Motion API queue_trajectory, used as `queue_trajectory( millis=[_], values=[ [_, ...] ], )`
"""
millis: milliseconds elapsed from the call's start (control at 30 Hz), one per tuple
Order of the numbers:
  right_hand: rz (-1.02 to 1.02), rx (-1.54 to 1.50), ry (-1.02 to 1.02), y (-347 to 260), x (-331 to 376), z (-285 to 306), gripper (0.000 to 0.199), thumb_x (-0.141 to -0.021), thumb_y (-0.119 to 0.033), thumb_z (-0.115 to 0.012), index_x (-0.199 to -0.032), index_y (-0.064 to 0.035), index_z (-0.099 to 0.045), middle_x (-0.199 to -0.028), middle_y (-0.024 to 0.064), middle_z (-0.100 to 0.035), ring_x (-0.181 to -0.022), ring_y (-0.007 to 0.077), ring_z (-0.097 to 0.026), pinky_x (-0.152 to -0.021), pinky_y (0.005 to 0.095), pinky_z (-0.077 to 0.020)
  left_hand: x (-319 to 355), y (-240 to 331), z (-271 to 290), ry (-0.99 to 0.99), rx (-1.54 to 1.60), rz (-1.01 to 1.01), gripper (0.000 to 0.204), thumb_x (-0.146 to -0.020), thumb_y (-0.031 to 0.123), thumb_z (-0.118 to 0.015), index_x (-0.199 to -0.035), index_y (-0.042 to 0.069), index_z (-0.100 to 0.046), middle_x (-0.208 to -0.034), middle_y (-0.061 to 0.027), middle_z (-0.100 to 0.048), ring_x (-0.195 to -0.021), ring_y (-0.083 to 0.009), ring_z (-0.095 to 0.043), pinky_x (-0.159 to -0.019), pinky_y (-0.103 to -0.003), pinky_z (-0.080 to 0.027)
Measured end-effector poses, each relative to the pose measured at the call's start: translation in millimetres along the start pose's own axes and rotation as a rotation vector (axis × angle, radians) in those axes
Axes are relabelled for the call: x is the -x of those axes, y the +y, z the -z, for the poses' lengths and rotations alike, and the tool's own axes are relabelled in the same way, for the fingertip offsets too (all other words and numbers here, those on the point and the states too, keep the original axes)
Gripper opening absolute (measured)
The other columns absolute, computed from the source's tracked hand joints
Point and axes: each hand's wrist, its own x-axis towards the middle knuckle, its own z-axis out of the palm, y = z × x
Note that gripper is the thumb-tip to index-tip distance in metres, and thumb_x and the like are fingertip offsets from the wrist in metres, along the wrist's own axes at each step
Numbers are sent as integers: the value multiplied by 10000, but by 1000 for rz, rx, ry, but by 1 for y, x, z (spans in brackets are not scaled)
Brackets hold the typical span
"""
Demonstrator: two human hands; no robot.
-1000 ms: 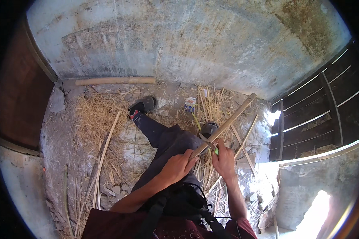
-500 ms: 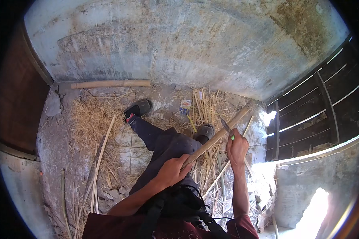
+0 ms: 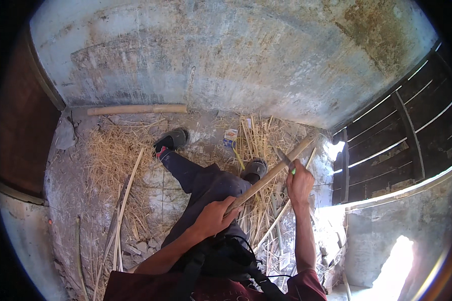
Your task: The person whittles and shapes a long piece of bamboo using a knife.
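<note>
I am seated on the ground with my legs stretched out in dark trousers. My left hand (image 3: 217,216) grips the near end of a long bamboo stick (image 3: 272,173) that slants up to the right over my knee. My right hand (image 3: 299,181) is closed on a knife with a green handle (image 3: 285,160), its blade resting against the stick near its far end. Thin bamboo strips and shavings (image 3: 258,138) lie under the stick, around my right sandal (image 3: 254,168).
A thick bamboo pole (image 3: 138,109) lies along the foot of the stained concrete wall. Dry straw (image 3: 110,155) and long split strips (image 3: 123,200) cover the floor at left. A dark slatted gate (image 3: 397,130) stands at right, a brown door at left.
My right hand has slid the knife away from my body along the stick, from near my left hand to the stick's far part. My left hand has stayed put.
</note>
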Motion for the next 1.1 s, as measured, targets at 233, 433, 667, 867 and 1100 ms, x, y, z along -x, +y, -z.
queue_trajectory(
  millis=[233, 433, 667, 867, 1100],
  values=[
    [-67, 30, 59, 12, -13, 5, 219, -852, -32, -657, -1067, -60, -620, -862, 195, -716, -760, 448, -708, -672, 550, -546, 0, -1, 0, -2, -5, -5, 298, -1051, 256, -684, -1217, 18, -613, -792, -249, -654, -741, -474, -675, -658, -531, -490],
    [-98, 74, 89, 32, -23, 3, 259, -847, -42, -693, -1095, -74, -625, -868, 193, -721, -762, 448, -713, -679, 556, -545, -1, -2, -1, 4, -5, -25, 263, -1047, 248, -689, -1168, 24, -619, -774, -245, -648, -719, -468, -671, -640, -531, -482],
    [-123, 76, 137, 46, -29, 4, 280, -855, -40, -692, -1127, -88, -640, -818, 205, -715, -775, 454, -718, -690, 557, -546, -1, -1, 0, -13, -9, -10, 271, -1051, 258, -695, -1165, 22, -627, -734, -229, -632, -662, -452, -660, -605, -516, -475],
    [-166, 116, 163, 53, -35, 7, 258, -871, -45, -695, -1123, -87, -661, -844, 224, -734, -789, 460, -729, -689, 564, -546, -2, -3, -2, 14, -11, -47, 282, -1048, 256, -701, -1181, 18, -631, -719, -225, -630, -646, -444, -661, -595, -510, -476],
    [-194, 158, 183, 59, -38, 16, 240, -901, -74, -715, -1137, -83, -673, -839, 235, -737, -785, 467, -724, -686, 565, -546, -1, -5, -2, 9, -41, -60, 286, -1048, 260, -703, -1173, 13, -632, -740, -232, -645, -668, -446, -668, -612, -516, -486]
  ],
)
